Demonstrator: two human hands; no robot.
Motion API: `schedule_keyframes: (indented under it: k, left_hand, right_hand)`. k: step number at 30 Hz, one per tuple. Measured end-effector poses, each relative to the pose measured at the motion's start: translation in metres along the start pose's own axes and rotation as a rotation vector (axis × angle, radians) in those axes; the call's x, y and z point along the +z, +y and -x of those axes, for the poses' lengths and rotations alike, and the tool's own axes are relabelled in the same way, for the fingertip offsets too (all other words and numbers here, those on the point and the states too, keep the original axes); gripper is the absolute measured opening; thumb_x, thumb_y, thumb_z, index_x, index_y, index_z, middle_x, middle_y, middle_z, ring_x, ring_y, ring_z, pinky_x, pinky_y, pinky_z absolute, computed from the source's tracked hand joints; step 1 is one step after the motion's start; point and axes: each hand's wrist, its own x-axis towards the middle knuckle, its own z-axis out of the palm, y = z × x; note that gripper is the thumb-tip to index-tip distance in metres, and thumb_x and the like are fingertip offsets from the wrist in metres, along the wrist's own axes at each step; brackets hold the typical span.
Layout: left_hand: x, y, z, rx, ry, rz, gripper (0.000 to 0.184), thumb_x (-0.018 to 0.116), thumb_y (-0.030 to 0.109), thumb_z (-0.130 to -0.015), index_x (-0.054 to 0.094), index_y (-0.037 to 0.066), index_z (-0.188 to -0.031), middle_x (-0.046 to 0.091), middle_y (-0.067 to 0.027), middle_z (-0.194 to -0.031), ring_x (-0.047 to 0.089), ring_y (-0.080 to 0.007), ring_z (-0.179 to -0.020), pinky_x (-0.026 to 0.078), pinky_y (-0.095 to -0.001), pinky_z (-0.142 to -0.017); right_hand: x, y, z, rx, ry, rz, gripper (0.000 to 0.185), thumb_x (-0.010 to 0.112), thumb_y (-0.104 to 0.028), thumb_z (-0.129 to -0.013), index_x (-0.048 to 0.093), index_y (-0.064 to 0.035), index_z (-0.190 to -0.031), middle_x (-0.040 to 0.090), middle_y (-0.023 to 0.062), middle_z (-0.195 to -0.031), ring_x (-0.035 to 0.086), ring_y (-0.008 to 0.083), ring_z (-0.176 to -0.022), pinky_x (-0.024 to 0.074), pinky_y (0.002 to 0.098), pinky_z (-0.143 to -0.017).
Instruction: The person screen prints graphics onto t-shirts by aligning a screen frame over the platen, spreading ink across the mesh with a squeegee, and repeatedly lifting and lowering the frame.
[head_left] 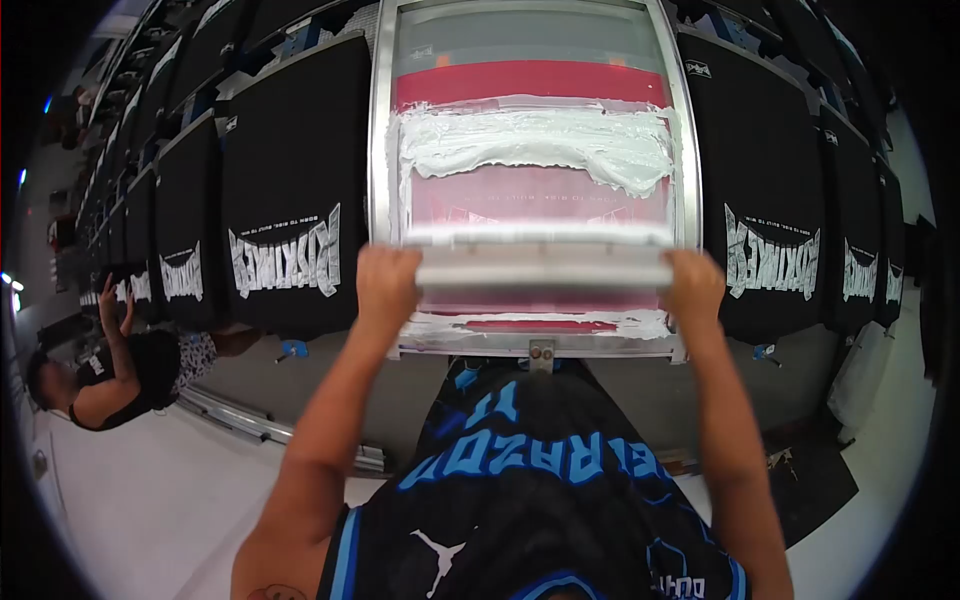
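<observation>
My left hand [388, 285] is closed round the left end of a wide squeegee [540, 265], and my right hand [695, 288] grips its right end. The squeegee spans the lower half of a metal-framed printing screen [382, 130] and is slightly blurred. Thick white ink [530, 140] lies in an uneven band across the mesh above it. More ink streaks run along the screen's near edge. Red areas and faint lettering show through the mesh. A metal clamp [542, 354] sits at the middle of the near edge.
Black shirts with white prints lie on boards to the left [290, 180] and right [765, 180] of the screen, with more rows beyond. Another person [125, 375] stands at the far left with raised hands. A dark mat [810, 490] lies on the floor at the lower right.
</observation>
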Motion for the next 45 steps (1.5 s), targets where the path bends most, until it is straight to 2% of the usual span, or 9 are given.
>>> schedule_keyframes:
  k: [4,9,13,15,19,22,27,31,45]
  left_hand:
    - [0.023,-0.054,-0.121,-0.084,-0.238,-0.141,0.011,0.068,0.012,-0.068,0.067,0.01,-0.078,0.068,-0.0117,-0.077,0.066,-0.0314,-0.073,0.045,-0.0465,-0.07]
    - [0.018,-0.017,-0.199,-0.154,-0.567,-0.324,0.037,0.076,0.024,-0.066,0.067,0.012,-0.099,0.07,-0.012,-0.092,0.067,-0.0341,-0.09,0.048,-0.0517,-0.083]
    - [0.036,0.053,-0.216,0.053,-0.445,-0.044,0.042,0.079,0.027,-0.065,0.068,0.013,-0.104,0.07,-0.0126,-0.092,0.067,-0.0315,-0.091,0.051,-0.0428,-0.082]
    - [0.031,0.037,-0.231,-0.007,-0.513,0.112,0.039,0.08,0.029,-0.067,0.071,0.015,-0.103,0.071,-0.0104,-0.098,0.067,-0.0305,-0.095,0.053,-0.0424,-0.081]
    - [-0.005,0.024,-0.251,-0.025,-0.419,0.137,0.043,0.082,0.024,-0.062,0.072,0.011,-0.101,0.071,-0.0124,-0.09,0.067,-0.0318,-0.084,0.052,-0.0398,-0.077]
    - [-0.005,0.017,-0.259,-0.026,-0.397,0.21,0.042,0.08,0.029,-0.065,0.072,0.017,-0.105,0.071,-0.0116,-0.093,0.067,-0.0311,-0.09,0.053,-0.0418,-0.078]
    - [0.031,0.026,-0.232,-0.056,-0.489,0.004,0.04,0.078,0.03,-0.068,0.071,0.021,-0.107,0.07,-0.0102,-0.098,0.065,-0.0319,-0.095,0.052,-0.0441,-0.083]
    - [0.034,0.041,-0.193,0.065,-0.352,0.01,0.037,0.078,0.024,-0.069,0.071,0.018,-0.105,0.07,-0.0103,-0.094,0.067,-0.0299,-0.089,0.052,-0.0434,-0.078]
    - [-0.02,0.155,0.024,0.072,-0.246,0.147,0.03,0.059,0.002,-0.072,0.066,0.013,-0.099,0.063,-0.0095,-0.085,0.063,-0.0305,-0.077,0.051,-0.0429,-0.064]
  right_hand:
    - [-0.001,0.022,-0.135,0.009,-0.074,0.093,0.023,0.072,-0.012,-0.067,0.069,-0.0133,-0.09,0.069,0.0105,-0.083,0.067,0.0317,-0.075,0.0541,0.0435,-0.069]
    - [-0.031,0.013,-0.188,0.183,-0.367,0.015,0.05,0.084,-0.012,-0.056,0.066,-0.0142,-0.103,0.068,0.0112,-0.098,0.064,0.0326,-0.095,0.0525,0.0436,-0.081]
    - [-0.026,-0.003,-0.124,-0.009,0.353,-0.01,0.06,0.085,-0.015,-0.058,0.062,-0.0093,-0.113,0.06,0.013,-0.115,0.056,0.0317,-0.109,0.0511,0.0421,-0.082]
    - [-0.046,-0.024,-0.069,0.069,0.373,-0.136,0.049,0.084,-0.018,-0.065,0.064,-0.0041,-0.107,0.063,0.0155,-0.107,0.06,0.0305,-0.101,0.0507,0.0404,-0.08]
    - [-0.039,-0.05,0.063,0.689,-0.92,-1.334,0.034,0.071,-0.035,-0.086,0.07,-0.0014,-0.095,0.068,0.004,-0.082,0.061,0.0101,-0.082,0.0484,0.0272,-0.073]
    - [0.005,-0.095,0.119,0.553,-0.95,-1.157,0.043,0.067,-0.039,-0.088,0.069,0.0033,-0.097,0.069,0.0082,-0.085,0.061,0.0133,-0.081,0.0488,0.0306,-0.074]
    - [0.051,-0.139,0.123,0.627,-0.862,-1.486,0.038,0.069,-0.036,-0.086,0.071,0.0016,-0.094,0.07,0.0097,-0.083,0.063,0.0137,-0.079,0.0486,0.0306,-0.071]
    - [0.038,-0.142,0.115,0.611,-0.827,-1.194,0.018,0.071,-0.017,-0.085,0.073,0.0002,-0.088,0.068,0.0036,-0.074,0.057,0.0088,-0.063,0.0469,0.0238,-0.061]
    - [0.041,-0.146,0.122,0.521,-0.743,-0.996,0.018,0.069,-0.02,-0.086,0.074,-0.0033,-0.093,0.071,0.0072,-0.077,0.064,0.0113,-0.065,0.0507,0.027,-0.063]
